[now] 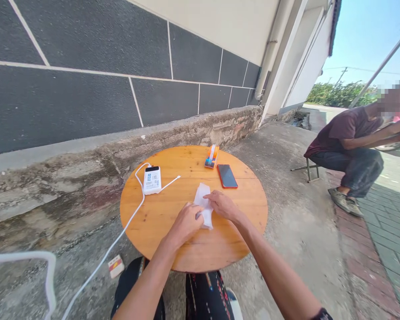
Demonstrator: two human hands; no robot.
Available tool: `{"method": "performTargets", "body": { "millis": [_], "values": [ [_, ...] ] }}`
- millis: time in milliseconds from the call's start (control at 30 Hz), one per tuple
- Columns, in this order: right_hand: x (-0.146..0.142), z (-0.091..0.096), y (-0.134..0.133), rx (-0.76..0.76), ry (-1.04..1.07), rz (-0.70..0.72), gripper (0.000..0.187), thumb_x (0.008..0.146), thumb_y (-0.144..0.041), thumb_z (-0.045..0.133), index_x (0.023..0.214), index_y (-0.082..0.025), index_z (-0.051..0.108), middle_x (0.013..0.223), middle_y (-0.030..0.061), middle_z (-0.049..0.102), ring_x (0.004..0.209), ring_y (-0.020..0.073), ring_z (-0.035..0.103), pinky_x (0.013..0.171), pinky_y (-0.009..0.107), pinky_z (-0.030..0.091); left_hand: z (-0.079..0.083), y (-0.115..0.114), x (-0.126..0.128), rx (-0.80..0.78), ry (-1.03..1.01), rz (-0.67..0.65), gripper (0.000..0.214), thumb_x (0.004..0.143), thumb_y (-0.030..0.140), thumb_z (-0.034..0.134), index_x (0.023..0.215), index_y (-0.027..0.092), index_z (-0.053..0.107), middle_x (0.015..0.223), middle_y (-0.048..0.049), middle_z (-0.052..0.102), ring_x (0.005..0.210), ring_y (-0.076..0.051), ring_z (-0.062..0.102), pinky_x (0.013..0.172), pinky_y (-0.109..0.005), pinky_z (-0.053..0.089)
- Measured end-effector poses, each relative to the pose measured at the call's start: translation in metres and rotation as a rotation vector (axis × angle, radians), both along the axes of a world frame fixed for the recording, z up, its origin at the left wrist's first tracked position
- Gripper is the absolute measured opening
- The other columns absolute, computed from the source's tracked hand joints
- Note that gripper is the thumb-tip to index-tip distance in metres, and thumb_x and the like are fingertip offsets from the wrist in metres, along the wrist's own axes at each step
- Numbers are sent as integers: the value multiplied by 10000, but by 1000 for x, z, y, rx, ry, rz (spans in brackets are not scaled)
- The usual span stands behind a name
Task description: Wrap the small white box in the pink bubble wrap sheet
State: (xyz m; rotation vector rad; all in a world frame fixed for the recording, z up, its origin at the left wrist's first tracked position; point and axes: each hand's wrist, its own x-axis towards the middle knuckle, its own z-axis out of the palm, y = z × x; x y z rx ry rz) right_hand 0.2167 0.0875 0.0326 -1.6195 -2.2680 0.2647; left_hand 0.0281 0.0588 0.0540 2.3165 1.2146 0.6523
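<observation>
On the round wooden table (173, 253) lies a narrow, thin white sheet (202, 191), slightly see-through and creased; whether it is paper or plastic film I cannot tell. My left hand (186, 221) rests at the sheet's lower left side with its fingers curled closed. Something small and greyish shows at its fingertips, too small to name. From the right, my right hand (222, 205) reaches over the sheet, its index finger stretched out and touching the surface, the other fingers partly bent. Both hands cover parts of the sheet.
An orange tape dispenser (212, 156) and a red-edged phone (227, 176) stand toward the back right. At the left is a white power bank (152, 181) with a white cable (133, 213) trailing off the table. A small box (116, 266) lies on the ground. A seated person (350, 142) is at right.
</observation>
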Motion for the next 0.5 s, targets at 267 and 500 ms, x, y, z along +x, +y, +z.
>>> {"method": "performTargets", "body": {
  "millis": [267,500],
  "values": [
    [-12,5,21,-35,-235,-99,359,861,-263,487,1194,-191,601,1003,121,665,961,230,615,846,312,411,2,-6,1,-12,5,12,204,744,75,427,672,193,578,796,-33,639,835,-189,522,702,-276,395],
    [-18,13,20,-58,-284,-102,360,847,-319,526,1186,-226,605,992,111,678,940,243,629,836,336,403,-3,-10,0,-10,15,44,236,757,89,445,794,202,649,861,-38,670,863,-198,535,749,-292,408]
  ]
}}
